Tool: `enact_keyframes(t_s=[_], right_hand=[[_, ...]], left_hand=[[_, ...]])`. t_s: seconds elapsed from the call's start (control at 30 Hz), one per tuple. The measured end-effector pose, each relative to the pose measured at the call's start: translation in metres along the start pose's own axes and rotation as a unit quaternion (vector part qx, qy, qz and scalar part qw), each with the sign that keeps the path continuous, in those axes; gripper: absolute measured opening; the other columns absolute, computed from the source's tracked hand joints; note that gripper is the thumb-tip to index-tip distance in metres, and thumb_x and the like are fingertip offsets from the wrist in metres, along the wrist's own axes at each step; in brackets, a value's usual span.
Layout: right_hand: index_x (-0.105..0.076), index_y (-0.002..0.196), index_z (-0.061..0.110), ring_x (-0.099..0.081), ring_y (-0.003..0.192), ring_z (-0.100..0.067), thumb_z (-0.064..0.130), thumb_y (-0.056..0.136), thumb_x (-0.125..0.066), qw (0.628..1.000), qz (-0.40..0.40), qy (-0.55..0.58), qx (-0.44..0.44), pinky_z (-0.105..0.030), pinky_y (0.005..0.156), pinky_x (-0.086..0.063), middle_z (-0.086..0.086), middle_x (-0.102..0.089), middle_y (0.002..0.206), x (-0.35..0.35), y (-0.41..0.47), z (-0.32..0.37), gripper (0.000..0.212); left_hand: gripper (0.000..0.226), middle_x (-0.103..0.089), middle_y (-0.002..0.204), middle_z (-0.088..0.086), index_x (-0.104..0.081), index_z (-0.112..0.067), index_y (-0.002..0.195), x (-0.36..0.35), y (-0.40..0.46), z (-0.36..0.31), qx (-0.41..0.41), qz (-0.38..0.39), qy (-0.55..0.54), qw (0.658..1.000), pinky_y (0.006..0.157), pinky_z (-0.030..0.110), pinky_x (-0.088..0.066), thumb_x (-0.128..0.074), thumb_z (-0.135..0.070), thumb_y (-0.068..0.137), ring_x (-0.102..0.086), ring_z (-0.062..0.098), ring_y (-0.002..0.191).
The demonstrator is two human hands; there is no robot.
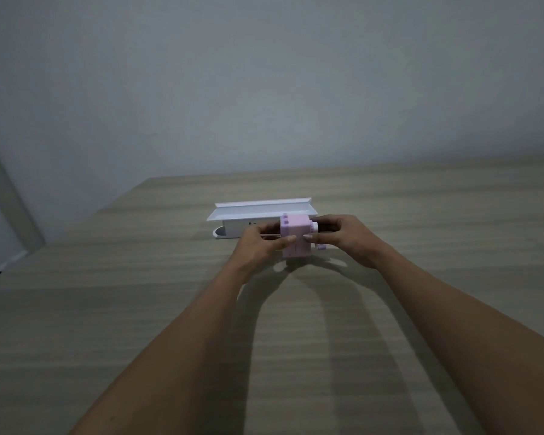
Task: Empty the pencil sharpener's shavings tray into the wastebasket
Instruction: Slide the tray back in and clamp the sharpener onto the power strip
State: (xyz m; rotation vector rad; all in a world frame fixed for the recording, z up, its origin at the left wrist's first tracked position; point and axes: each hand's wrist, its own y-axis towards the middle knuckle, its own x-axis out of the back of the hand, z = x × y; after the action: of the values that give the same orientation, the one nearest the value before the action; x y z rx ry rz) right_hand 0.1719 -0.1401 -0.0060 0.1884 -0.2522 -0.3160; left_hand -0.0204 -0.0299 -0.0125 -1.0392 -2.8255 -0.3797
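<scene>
A small pink pencil sharpener (296, 235) with a crank on its right side stands on the wooden table (139, 309), a bit beyond the middle. My left hand (261, 246) grips its left side, thumb across the front. My right hand (343, 237) holds its right side near the crank, thumb on the front face. Whether the shavings tray is in or out of the body is hidden by my fingers. No wastebasket is in view.
A long white box-like container (258, 215) with its lid flipped open lies right behind the sharpener, touching or almost touching my left fingers. A grey wall stands behind the table. The table's left edge runs diagonally at the far left.
</scene>
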Motion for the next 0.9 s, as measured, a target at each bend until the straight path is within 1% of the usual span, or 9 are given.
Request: enact_keyframes(t_s=[0.07, 0.13, 0.23, 0.3, 0.37, 0.5, 0.7, 0.83, 0.9], right_hand=[[-0.069, 0.128, 0.009, -0.07, 0.107, -0.024, 0.003, 0.081, -0.079, 1.0, -0.004, 0.008, -0.007, -0.046, 0.093, -0.056, -0.015, -0.074, 0.12, 0.001, 0.012, -0.009, 0.049], [-0.069, 0.128, 0.009, -0.071, 0.109, -0.026, 0.002, 0.081, -0.079, 1.0, -0.005, 0.015, -0.009, -0.041, 0.091, -0.059, -0.015, -0.074, 0.119, 0.003, 0.021, -0.018, 0.049], [-0.073, 0.12, 0.012, -0.072, 0.1, -0.02, 0.001, 0.08, -0.079, 0.999, -0.011, 0.034, -0.012, -0.029, 0.083, -0.06, -0.011, -0.077, 0.113, 0.006, 0.03, -0.029, 0.042], [-0.075, 0.111, 0.018, -0.072, 0.094, -0.015, 0.0, 0.08, -0.078, 0.999, -0.014, 0.044, -0.015, -0.026, 0.08, -0.06, -0.005, -0.078, 0.104, 0.008, 0.033, -0.034, 0.035], [-0.075, 0.109, 0.018, -0.073, 0.093, -0.015, 0.001, 0.08, -0.079, 0.999, -0.018, 0.042, -0.015, -0.026, 0.079, -0.06, -0.006, -0.079, 0.103, 0.011, 0.038, -0.039, 0.034], [-0.07, 0.125, 0.006, -0.071, 0.099, -0.018, 0.003, 0.08, -0.08, 0.999, -0.03, 0.038, -0.014, -0.029, 0.082, -0.059, -0.014, -0.076, 0.115, 0.014, 0.046, -0.046, 0.047], [-0.067, 0.129, 0.004, -0.069, 0.102, -0.019, 0.006, 0.083, -0.078, 0.999, -0.041, 0.023, -0.016, -0.042, 0.094, -0.055, -0.019, -0.073, 0.122, 0.012, 0.05, -0.051, 0.047], [-0.071, 0.123, 0.003, -0.071, 0.097, -0.018, 0.006, 0.081, -0.08, 0.998, -0.065, -0.003, -0.017, -0.043, 0.093, -0.056, -0.016, -0.076, 0.114, 0.011, 0.048, -0.046, 0.043], [-0.072, 0.12, 0.0, -0.072, 0.09, -0.012, 0.005, 0.078, -0.083, 0.996, -0.086, -0.017, -0.016, -0.04, 0.087, -0.06, -0.013, -0.078, 0.108, 0.012, 0.047, -0.044, 0.044]], left_hand=[[0.05, -0.073, 0.12, 0.009, -0.067, -0.006, 0.13, -0.001, 0.011, 0.007, 0.014, -0.009, -0.009, 1.0, 0.08, 0.027, -0.061, -0.08, -0.011, 0.082, -0.07, 0.023, 0.11], [0.051, -0.074, 0.12, 0.009, -0.067, -0.006, 0.13, -0.002, 0.022, 0.014, 0.023, -0.018, -0.002, 1.0, 0.086, 0.034, -0.061, -0.081, -0.013, 0.081, -0.071, 0.024, 0.11], [0.051, -0.075, 0.117, 0.007, -0.067, -0.006, 0.128, -0.006, 0.035, 0.024, 0.027, -0.031, 0.002, 0.999, 0.077, 0.023, -0.061, -0.083, -0.014, 0.08, -0.072, 0.022, 0.106], [0.049, -0.075, 0.115, 0.012, -0.068, -0.002, 0.126, -0.009, 0.041, 0.028, 0.029, -0.043, -0.009, 0.999, 0.071, 0.017, -0.059, -0.082, -0.008, 0.08, -0.072, 0.022, 0.101], [0.049, -0.075, 0.116, 0.015, -0.067, 0.001, 0.126, -0.012, 0.048, 0.033, 0.033, -0.046, -0.02, 0.998, 0.077, 0.019, -0.06, -0.082, -0.006, 0.079, -0.073, 0.025, 0.102], [0.049, -0.074, 0.116, 0.015, -0.067, 0.002, 0.125, -0.015, 0.056, 0.036, 0.039, -0.051, -0.028, 0.998, 0.089, 0.03, -0.06, -0.083, -0.006, 0.078, -0.072, 0.027, 0.108], [0.046, -0.074, 0.112, 0.011, -0.068, -0.001, 0.122, -0.018, 0.06, 0.036, 0.034, -0.064, -0.033, 0.997, 0.089, 0.028, -0.059, -0.083, -0.007, 0.079, -0.072, 0.023, 0.105], [0.046, -0.074, 0.11, 0.007, -0.068, -0.003, 0.123, -0.017, 0.061, 0.035, 0.036, -0.062, -0.007, 0.997, 0.093, 0.032, -0.059, -0.083, -0.01, 0.079, -0.071, 0.021, 0.104], [0.049, -0.074, 0.114, 0.009, -0.068, -0.002, 0.124, -0.015, 0.064, 0.035, 0.043, -0.055, 0.018, 0.997, 0.093, 0.034, -0.059, -0.084, -0.012, 0.079, -0.071, 0.023, 0.106]])
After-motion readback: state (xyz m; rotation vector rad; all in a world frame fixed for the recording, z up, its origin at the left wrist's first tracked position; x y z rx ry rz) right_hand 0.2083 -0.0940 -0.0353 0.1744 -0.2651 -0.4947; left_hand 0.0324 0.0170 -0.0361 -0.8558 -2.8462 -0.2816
